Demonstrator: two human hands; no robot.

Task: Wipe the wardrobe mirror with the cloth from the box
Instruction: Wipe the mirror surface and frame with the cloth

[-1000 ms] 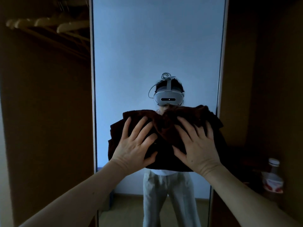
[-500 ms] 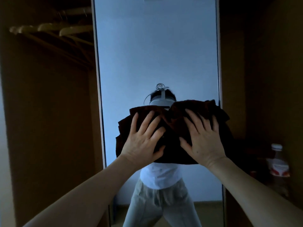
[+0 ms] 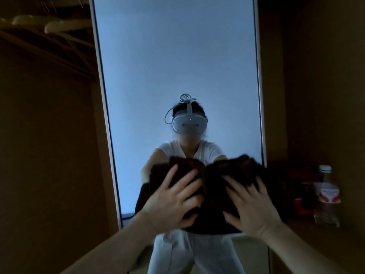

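Dark cloth [image 3: 205, 198] pressed flat on the mirror [image 3: 177, 66], low down. Left hand [image 3: 173, 200] and right hand [image 3: 250, 206] spread wide on it, fingers loose, not clenched. Bottle [image 3: 325, 196] on right shelf [image 3: 316, 232]; contents unclear.

Mirror [image 3: 177, 66] bare above cloth [image 3: 209, 186]; bottle [image 3: 326, 194] crowds right.

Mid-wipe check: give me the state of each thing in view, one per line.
cloth: dark, bunched, pressed flat against the glass under both palms.
left hand: open, fingers spread on the cloth.
right hand: open, fingers spread on the cloth, blurred.
mirror: upright, lower part covered by the cloth.
bottle: upright on the shelf at right, capped.
hangers: on the rail at upper left, bare.
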